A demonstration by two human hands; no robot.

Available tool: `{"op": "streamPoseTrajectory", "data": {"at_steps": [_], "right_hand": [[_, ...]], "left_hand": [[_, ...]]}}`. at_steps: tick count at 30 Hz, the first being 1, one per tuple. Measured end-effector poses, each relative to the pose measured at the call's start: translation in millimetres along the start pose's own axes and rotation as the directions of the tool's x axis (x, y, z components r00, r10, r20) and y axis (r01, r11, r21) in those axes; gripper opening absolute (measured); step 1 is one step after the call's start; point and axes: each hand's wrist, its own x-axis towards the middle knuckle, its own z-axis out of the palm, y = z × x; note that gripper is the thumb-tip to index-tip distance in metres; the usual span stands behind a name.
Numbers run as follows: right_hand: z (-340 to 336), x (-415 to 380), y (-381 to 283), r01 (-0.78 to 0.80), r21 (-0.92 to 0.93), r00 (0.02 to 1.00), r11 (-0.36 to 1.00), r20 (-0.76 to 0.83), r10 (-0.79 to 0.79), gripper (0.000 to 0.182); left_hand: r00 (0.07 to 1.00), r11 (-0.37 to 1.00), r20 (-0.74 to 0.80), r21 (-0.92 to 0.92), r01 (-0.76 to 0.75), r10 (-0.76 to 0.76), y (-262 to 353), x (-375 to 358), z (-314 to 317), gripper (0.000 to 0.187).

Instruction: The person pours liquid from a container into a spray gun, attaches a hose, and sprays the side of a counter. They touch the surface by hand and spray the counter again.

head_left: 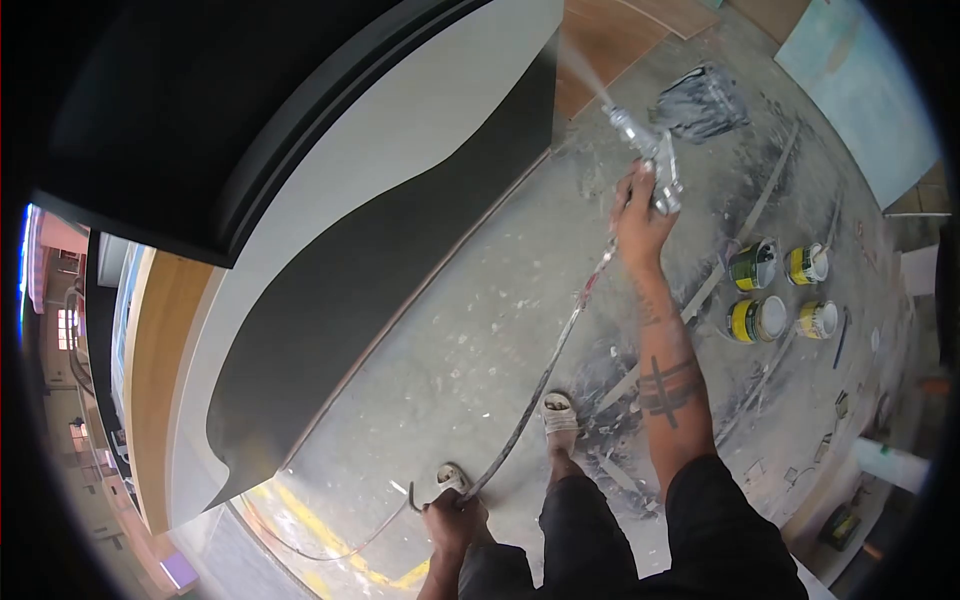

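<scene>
My right hand (640,215) is wrapped round the handle of a silver spray gun (645,145) with a paint-smeared cup (702,102). A pale mist leaves its nozzle toward the far end of a curved panel. That panel (380,290) is dark grey below and light grey above, with a wavy border between. Low in the view, my left hand (453,520) is closed round the paint-spattered hose (530,410), which runs up to the gun.
Several open paint cans (752,265) stand on the stained concrete floor (480,330) at the right. A light blue board (855,95) lies at the upper right. My sandalled feet are below, near the hose, which trails off to the lower left.
</scene>
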Motion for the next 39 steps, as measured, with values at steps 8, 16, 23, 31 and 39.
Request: {"op": "streamPoseTrajectory", "data": {"at_steps": [8,16,23,31,39], "right_hand": [[-20.5,73.5,-25.8,0.006,-0.170,0.963,0.985,-0.264,-0.051,0.026],[-47.1,-67.3,-0.3,-0.203,-0.160,0.964,0.966,0.140,0.226,0.029],[-23.9,-250.8,7.1,-0.023,-0.215,0.871,0.976,0.475,0.125,0.027],[-13.0,-323.4,-15.7,0.220,-0.215,0.565,0.951,0.824,0.056,0.021],[-43.7,-188.8,-7.7,0.072,-0.322,0.825,0.944,0.551,0.125,0.014]], "left_hand": [[1.000,0.994,-0.009,-0.107,-0.001,0.000,44.3,-22.3,-2.1,0.023],[0.998,0.998,0.050,0.036,-0.043,0.041,-49.1,-47.4,-30.7,0.028],[0.998,0.971,0.017,0.229,-0.066,0.064,-155.6,-97.2,-52.7,0.030],[0.995,0.952,0.030,0.290,-0.097,0.092,-174.4,-106.9,-40.2,0.029],[0.995,0.978,-0.004,0.187,-0.095,0.098,-76.3,-99.7,-17.8,0.031]]}}
